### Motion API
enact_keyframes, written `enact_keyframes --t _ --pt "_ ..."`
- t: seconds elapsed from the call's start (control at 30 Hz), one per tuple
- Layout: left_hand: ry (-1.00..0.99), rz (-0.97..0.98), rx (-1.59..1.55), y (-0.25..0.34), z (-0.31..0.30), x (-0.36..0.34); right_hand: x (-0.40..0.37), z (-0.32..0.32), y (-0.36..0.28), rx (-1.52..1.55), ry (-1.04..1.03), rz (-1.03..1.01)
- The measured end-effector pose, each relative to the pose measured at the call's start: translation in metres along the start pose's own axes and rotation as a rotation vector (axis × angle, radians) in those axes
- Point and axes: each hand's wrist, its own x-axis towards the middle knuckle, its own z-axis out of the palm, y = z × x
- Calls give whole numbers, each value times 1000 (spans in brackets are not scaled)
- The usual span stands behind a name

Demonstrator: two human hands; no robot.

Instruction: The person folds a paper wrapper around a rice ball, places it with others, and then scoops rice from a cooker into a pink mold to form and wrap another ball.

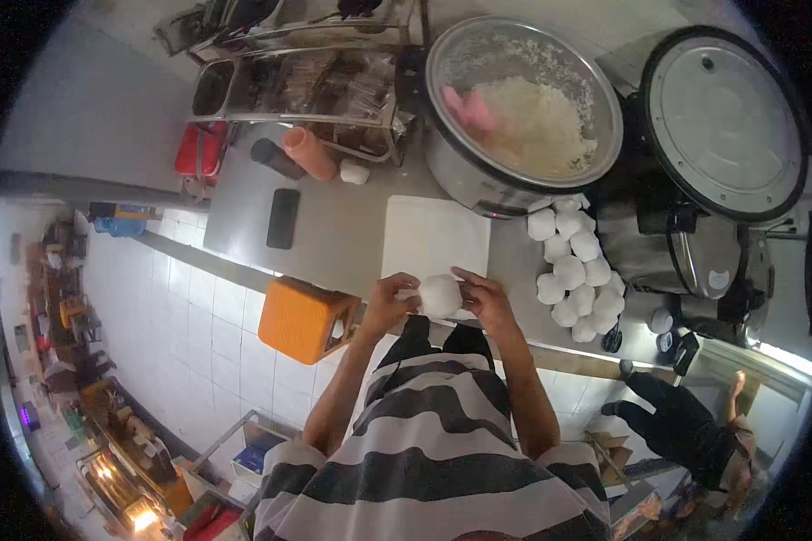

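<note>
Between my two hands is a rounded white packet (pixel 441 296), at the front edge of a white cutting board (pixel 438 230). My left hand (pixel 391 303) pinches the packet's left side, where a small white corner sticks out. On the other side, my right hand (pixel 487 301) has its fingers curled against the packet. To the right of the board lies a pile of similar white packets (pixel 569 271). Behind them stands a large rice cooker (pixel 478 185), uncovered, with white rice (pixel 541 122) inside and a pink object (pixel 468 110) resting on the rice.
A phone (pixel 282 218), a pink bottle (pixel 309 153), a dark bottle (pixel 276 159) and one more white packet (pixel 354 171) are on the steel counter (pixel 334 243). An orange stool (pixel 299 319) stands front left. A second, lidded cooker (pixel 722 126) is at right; another person (pixel 686 433) is beyond.
</note>
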Motion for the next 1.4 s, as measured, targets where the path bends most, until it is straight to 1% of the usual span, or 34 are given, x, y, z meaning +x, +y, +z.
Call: enact_keyframes --t 0.03,0.07,0.1,0.17,0.2,0.23,0.27,0.3,0.33,0.37,0.4,0.43,0.47,0.53,0.57,0.6,0.63,0.67,0.73,0.77,0.8,0.87,0.93,1.0,1.07,1.1,1.17,1.2,1.27,1.3,1.33,1.37,1.4 --pt "23 -86 -79 6 5 1 -4 1 4 2 10 -12" --pt "36 -175 -157 10 12 2 -6 6 12 -421 93 -124" --pt "-7 -171 -159 10 20 2 -11 11 19 -845 200 -228" --pt "92 9 308 8 38 4 -22 37 16 -750 368 -196" --pt "54 -62 106 6 40 5 -23 33 16 -655 352 -298" --pt "61 -220 -158 37 50 -1 -23 27 15 -567 328 -404" --pt "11 -273 -347 31 58 -1 -29 29 13 -185 277 -403" --pt "-21 -338 -528 24 60 0 -32 22 7 -131 268 -402" --pt "-151 -405 -765 -4 63 6 -38 15 4 -78 238 -395" --pt "-111 -461 -852 -11 78 12 -41 12 -1 -68 261 -416" --pt "-59 -514 -940 -8 95 12 -45 13 -6 -289 333 -563" --pt "-69 -517 -929 -4 105 16 -50 12 -11 -513 399 -700" --pt "-78 -529 -882 0 113 19 -54 10 -17 -504 404 -706" --pt "-79 -537 -824 7 126 19 -67 9 -30 -837 551 -858" --pt "-114 -306 -761 6 135 20 -70 6 -30 -828 546 -865" --pt "-144 -78 -690 7 144 19 -72 3 -28 -919 575 -904" --pt "-28 -166 -538 24 155 17 -72 0 -25 -1009 600 -945" --pt "-14 -155 -528 24 158 16 -73 -4 -24 -997 584 -956" --pt "26 -438 -599 27 163 16 -72 -19 -25 -959 710 -892" --pt "-50 -322 -638 30 171 17 -72 -28 -27 -915 694 -899" --pt "-23 -309 -635 32 180 22 -71 -38 -28 -907 665 -904" --pt "-114 -193 -238 30 193 36 -68 -60 -32 -298 445 -474" --pt "-156 -311 -116 -47 193 74 -55 -95 -30 -696 456 -510" --pt "-50 -156 280 -48 218 110 -50 -119 -25 -1375 713 -602" --pt "105 -128 -354 -111 248 146 -56 -121 -51 -1331 726 -688" --pt "160 -100 -371 -107 257 155 -57 -111 -77 -1350 663 -717" --pt "144 -185 345 -99 265 169 -71 -89 -123 -1054 467 -697" --pt "180 -182 334 -82 266 168 -77 -71 -153 -1064 430 -705" --pt "244 -62 687 -60 268 153 -63 -34 -213 -1137 338 -903" --pt "353 112 741 -86 268 156 -45 -18 -236 -1147 293 -962" --pt "373 112 739 -94 265 152 -23 0 -260 -1156 249 -1025" --pt "432 58 722 -100 261 147 5 21 -281 -1280 200 -1046" --pt "481 7 706 -99 255 143 46 31 -293 -1378 144 -944"
